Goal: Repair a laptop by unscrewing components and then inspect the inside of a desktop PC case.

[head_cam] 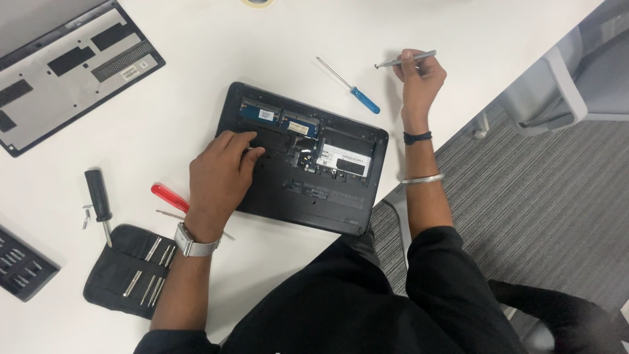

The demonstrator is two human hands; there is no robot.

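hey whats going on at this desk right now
A person sits at a white table with an opened laptop lying underside up, its insides showing. The left hand rests on the laptop's left part, fingertips on the parts inside. The right hand holds a slim silver tool up beside the laptop. The removed bottom cover lies at the upper left, with a blue-handled screwdriver, a red-handled one, a black-handled one and a bit pouch about.

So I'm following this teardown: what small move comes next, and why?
Probably bring the slim silver screwdriver in the right hand down to the opened laptop, where the left hand fingertips already press inside; the tool is raised clear off to the side.
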